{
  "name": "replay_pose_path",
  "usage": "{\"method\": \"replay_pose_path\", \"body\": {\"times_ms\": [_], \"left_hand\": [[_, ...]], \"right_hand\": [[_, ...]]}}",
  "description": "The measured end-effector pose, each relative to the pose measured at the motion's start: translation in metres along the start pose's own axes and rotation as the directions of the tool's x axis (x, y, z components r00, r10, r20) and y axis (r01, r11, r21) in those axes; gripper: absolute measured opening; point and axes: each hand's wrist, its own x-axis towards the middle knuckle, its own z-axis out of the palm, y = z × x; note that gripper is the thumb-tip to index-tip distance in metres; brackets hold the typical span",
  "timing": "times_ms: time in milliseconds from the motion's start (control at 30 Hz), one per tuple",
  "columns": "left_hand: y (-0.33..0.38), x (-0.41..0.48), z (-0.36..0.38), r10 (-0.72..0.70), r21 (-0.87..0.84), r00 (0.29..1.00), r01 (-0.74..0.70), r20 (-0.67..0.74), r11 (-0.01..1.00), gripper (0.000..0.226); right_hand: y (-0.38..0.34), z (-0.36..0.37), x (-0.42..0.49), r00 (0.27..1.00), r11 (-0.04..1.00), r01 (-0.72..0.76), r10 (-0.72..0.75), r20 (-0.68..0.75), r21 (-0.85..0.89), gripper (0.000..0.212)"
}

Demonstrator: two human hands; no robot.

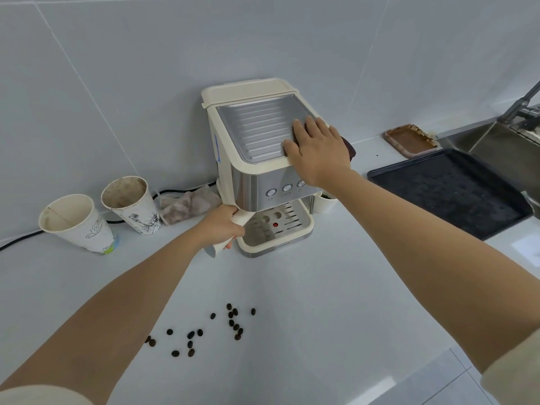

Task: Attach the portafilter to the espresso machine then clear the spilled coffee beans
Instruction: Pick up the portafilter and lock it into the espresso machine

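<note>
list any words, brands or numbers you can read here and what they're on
"KONKA", roughly, faint and only just legible: front edge of the drip tray of the cream and steel espresso machine.
Small icons under its three round buttons: too small to read.
Line drawings on the two white paper cups: no legible words.

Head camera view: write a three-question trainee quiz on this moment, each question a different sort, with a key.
1. True or false: the left hand grips the portafilter handle.
2. Where does the right hand rest? A) on the black tray B) flat on top of the espresso machine C) inside a paper cup
3. Fill in: the spilled coffee beans lie on the ____, in front of the machine.

Key: 1 true. 2 B. 3 counter.
</note>
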Motion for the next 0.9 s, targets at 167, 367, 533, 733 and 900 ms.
{"method": "replay_pose_path", "body": {"times_ms": [167,367,533,733,900], "left_hand": [[0.007,-0.004,-0.002,0.025,0.075,0.999,-0.023,-0.030,0.997,0.016],[0.014,-0.012,0.010,-0.010,0.022,0.998,0.012,-0.056,1.000,0.016],[0.020,-0.015,0.034,-0.050,0.048,0.986,0.058,-0.158,0.997,0.029],[0.038,-0.019,0.076,-0.110,-0.197,0.969,0.065,-0.223,0.978,0.026],[0.049,-0.016,0.087,-0.267,-0.654,0.961,0.160,-0.067,0.739,0.022]], "right_hand": [[-0.001,0.000,0.000,1.000,1.000,-0.009,0.009,-0.015,0.021,0.045],[0.000,0.001,0.000,1.000,1.000,-0.008,0.008,-0.015,0.023,0.044],[-0.001,0.002,0.001,0.998,0.997,-0.033,0.036,-0.044,0.073,0.047],[-0.001,0.002,0.000,0.998,0.998,-0.030,0.033,-0.051,0.064,0.046],[-0.001,0.003,0.001,1.000,0.999,-0.019,0.020,-0.022,0.036,0.048]]}}
